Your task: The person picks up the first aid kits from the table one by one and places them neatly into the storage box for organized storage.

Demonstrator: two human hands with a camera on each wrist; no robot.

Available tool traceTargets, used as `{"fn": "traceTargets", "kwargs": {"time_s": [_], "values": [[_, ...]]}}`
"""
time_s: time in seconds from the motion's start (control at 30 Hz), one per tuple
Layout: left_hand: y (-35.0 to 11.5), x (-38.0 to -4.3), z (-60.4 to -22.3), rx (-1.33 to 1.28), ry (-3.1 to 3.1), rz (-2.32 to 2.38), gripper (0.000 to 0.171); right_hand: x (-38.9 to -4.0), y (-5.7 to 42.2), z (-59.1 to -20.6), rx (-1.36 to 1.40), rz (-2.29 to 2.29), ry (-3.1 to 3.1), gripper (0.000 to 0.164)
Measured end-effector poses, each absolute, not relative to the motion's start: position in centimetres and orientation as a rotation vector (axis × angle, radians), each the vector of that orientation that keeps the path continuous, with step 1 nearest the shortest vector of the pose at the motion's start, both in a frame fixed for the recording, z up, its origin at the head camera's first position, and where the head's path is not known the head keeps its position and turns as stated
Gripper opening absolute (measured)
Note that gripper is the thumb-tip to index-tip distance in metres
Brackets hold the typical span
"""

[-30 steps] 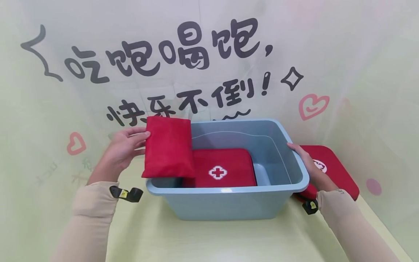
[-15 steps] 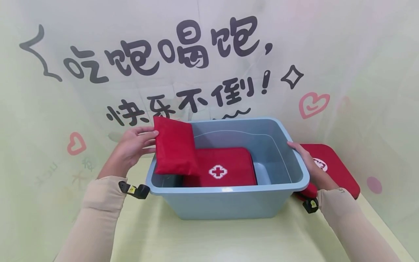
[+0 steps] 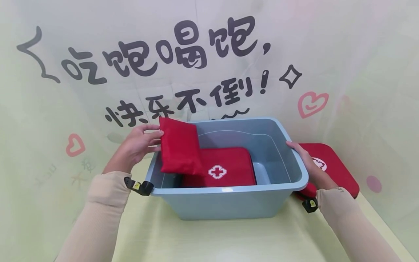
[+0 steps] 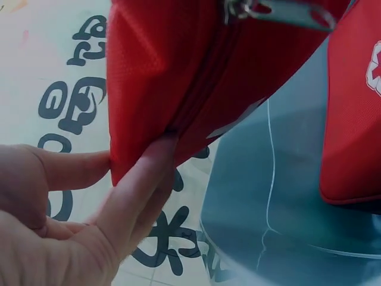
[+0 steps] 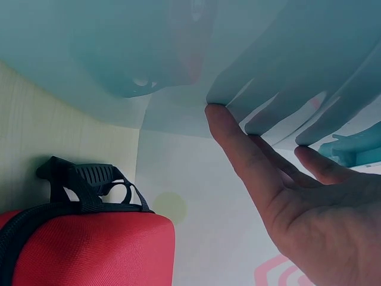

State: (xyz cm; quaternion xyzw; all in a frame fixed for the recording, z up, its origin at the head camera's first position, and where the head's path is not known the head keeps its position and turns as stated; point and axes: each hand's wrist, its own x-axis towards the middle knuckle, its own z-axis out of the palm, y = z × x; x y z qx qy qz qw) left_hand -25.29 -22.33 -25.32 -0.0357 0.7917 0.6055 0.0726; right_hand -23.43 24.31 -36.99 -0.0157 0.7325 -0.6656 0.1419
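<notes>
In the head view, my left hand [image 3: 135, 145] pinches the left edge of a red zip pouch [image 3: 179, 145] between thumb and fingers. The pouch hangs tilted over the left end of a light blue plastic tub [image 3: 226, 203]. Its zip and metal pull [image 4: 286, 12] show in the left wrist view. Inside the tub lies a red first-aid case [image 3: 229, 160] with a white-edged cross; the pouch covers its left corner. At the tub's right end is my right hand [image 3: 304, 160]. Its straight fingers [image 5: 238, 143] touch the outer wall in the right wrist view.
Right of the tub, a second red first-aid case [image 3: 334, 163] lies on the pale table [image 3: 229, 240], close to my right forearm. A black buckled strap [image 5: 89, 182] shows on its side. Behind stands a printed wall sheet [image 3: 183, 91] with dark lettering.
My left hand has moved rightward with the pouch, bringing it further over the tub and tilting it more. My right hand, the tub and both cases have stayed in place.
</notes>
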Motion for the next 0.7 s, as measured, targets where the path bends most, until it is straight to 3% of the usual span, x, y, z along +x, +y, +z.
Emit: {"fn": "traceTargets", "kwargs": {"time_s": [0.7], "values": [[-23.8, -25.1, -25.5, 0.008, 2.365, 1.841, 0.045, -23.5, 24.4, -37.0, -0.021, -1.916, 2.109, 0.078]]}}
